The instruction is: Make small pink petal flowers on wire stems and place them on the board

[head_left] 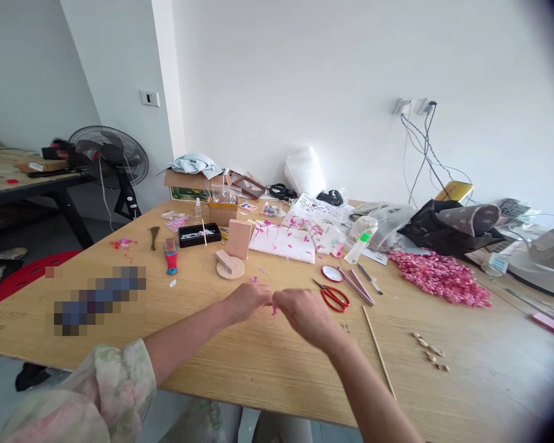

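My left hand [250, 301] and my right hand [302, 312] meet above the middle of the wooden table [203, 360], fingertips pinched close together. A small pink petal-like piece [274, 311] hangs just under the fingertips, seemingly pinched between both hands; the exact grip is hidden. Just beyond them a loose pink bit [253, 279] lies on the wood. Farther back, thin-stemmed pink flower pieces [300, 223] are spread over a folded white cloth [281, 246]. Red-handled scissors [336, 299] rest to the right of my right hand.
A round wooden disc [231, 271], a wooden block [239, 239], a black tray [200, 234] and a red brush [171, 255] stand left. Tweezers [360, 288], a wooden stick [378, 351], a glue bottle [356, 249] and a pink bead-like heap [438, 277] lie right.
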`<state>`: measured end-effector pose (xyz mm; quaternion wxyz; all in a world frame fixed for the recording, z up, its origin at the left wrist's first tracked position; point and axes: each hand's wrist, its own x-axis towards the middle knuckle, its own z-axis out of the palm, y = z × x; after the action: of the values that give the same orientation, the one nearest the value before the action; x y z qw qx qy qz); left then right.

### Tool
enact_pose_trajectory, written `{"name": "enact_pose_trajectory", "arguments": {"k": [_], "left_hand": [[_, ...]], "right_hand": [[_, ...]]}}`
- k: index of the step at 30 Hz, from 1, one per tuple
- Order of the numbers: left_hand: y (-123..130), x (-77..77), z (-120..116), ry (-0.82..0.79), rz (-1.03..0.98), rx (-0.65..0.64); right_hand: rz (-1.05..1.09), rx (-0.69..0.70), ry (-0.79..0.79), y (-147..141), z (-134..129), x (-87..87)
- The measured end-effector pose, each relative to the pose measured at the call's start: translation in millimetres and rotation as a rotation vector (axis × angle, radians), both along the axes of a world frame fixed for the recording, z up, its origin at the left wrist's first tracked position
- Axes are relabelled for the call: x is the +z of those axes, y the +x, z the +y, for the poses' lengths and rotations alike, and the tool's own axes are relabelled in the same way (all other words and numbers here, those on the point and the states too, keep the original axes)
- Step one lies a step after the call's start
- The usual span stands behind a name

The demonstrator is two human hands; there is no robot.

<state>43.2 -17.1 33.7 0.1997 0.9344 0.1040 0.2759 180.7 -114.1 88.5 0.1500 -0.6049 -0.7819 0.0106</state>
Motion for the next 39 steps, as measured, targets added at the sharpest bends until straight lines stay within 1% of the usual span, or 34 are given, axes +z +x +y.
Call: {"name": "enact_pose_trajectory", "arguments": {"k": [1,2,3,4,5,6,8,9,10,11,12,14,15,17,19,20,21,22,23,24,26,27,29,30,31,32,33,35,36,38,39], "left_hand": [[-1,3.5,-3,0.000,0.044,-0.107],[-2,7.9,-7,-0.024,0.076,-0.196],[-4,12.7,-10,-0.076,0.077,-0.246],[-5,17.4,-14,-0.153,0.041,-0.255],[-7,21.2,-16,-0.229,-0.031,-0.219],[-8,23.8,-18,-0.291,-0.106,-0.156],[-8,24.2,-17,-0.360,-0.244,0.018],[-8,22.0,-15,-0.362,-0.279,0.103],[-7,18.5,-12,-0.346,-0.288,0.172],[-6,14.3,-8,-0.315,-0.271,0.222],[-5,9.7,-5,-0.272,-0.234,0.250],[-3,1.8,0,-0.169,-0.123,0.244],[-3,-0.6,1,-0.118,-0.062,0.212],[-3,-0.7,1,-0.023,0.059,0.089],[-4,5.4,-3,0.040,0.152,-0.072],[-5,10.1,-6,0.048,0.174,-0.144],[-7,15.2,-9,0.035,0.178,-0.201],[-8,20.0,-13,-0.008,0.153,-0.238],[-10,24.2,-15,-0.076,0.111,-0.250],[-11,27.2,-18,-0.145,0.048,-0.226],[-12,28.9,-19,-0.266,-0.073,-0.097],[-12,27.8,-18,-0.308,-0.118,-0.010],[-11,22.3,-13,-0.342,-0.161,0.155],[-10,18.7,-9,-0.336,-0.165,0.213],[-8,14.8,-6,-0.313,-0.159,0.248],[-7,10.8,-3,-0.275,-0.146,0.260],[-5,7.1,0,-0.229,-0.123,0.246],[-3,1.4,2,-0.141,-0.059,0.161],[-2,-0.2,2,-0.109,-0.031,0.104],[-2,0.0,-3,-0.085,0.009,-0.029],[-2,1.8,-6,-0.091,0.020,-0.098]], "right_hand": [[0.030,0.008,-0.007,9,5,5.3],[0.094,0.011,-0.011,17,11,6.0],[0.186,0.008,-0.016,23,15,2.1],[0.294,-0.003,-0.023,28,19,-5.9],[0.404,-0.014,-0.032,29,20,-17.1],[0.505,-0.030,-0.034,27,20,-29.9],[0.604,-0.062,-0.049,15,15,-54.3],[0.598,-0.084,-0.044,7,11,-63.1],[0.554,-0.092,-0.037,-2,5,-68.0],[0.480,-0.099,-0.028,-10,0,-68.6],[0.383,-0.100,-0.019,-16,-5,-64.6],[0.162,-0.089,-0.013,-22,-11,-45.5],[0.061,-0.078,-0.015,-21,-12,-32.3],[-0.076,-0.017,-0.029,-12,-7,-5.4],[-0.086,0.021,-0.046,3,2,12.9],[-0.034,0.031,-0.057,11,7,16.1],[0.053,0.035,-0.067,18,13,14.7],[0.168,0.033,-0.074,25,17,8.8],[0.301,0.026,-0.081,29,21,-1.0],[0.441,0.014,-0.089,31,23,-13.9],[0.669,0.003,-0.111,29,23,-43.4],[0.738,-0.013,-0.109,25,20,-57.3],[0.776,-0.077,-0.085,11,12,-77.1],[0.738,-0.100,-0.072,3,7,-81.4],[0.668,-0.120,-0.058,-4,1,-81.2],[0.570,-0.131,-0.049,-11,-4,-76.7],[0.457,-0.135,-0.046,-16,-9,-68.3],[0.244,-0.119,-0.058,-20,-13,-43.6],[0.175,-0.093,-0.071,-18,-12,-29.6],[0.147,-0.003,-0.080,-7,-5,-5.6],[0.164,0.018,-0.084,1,0,2.0]]}}
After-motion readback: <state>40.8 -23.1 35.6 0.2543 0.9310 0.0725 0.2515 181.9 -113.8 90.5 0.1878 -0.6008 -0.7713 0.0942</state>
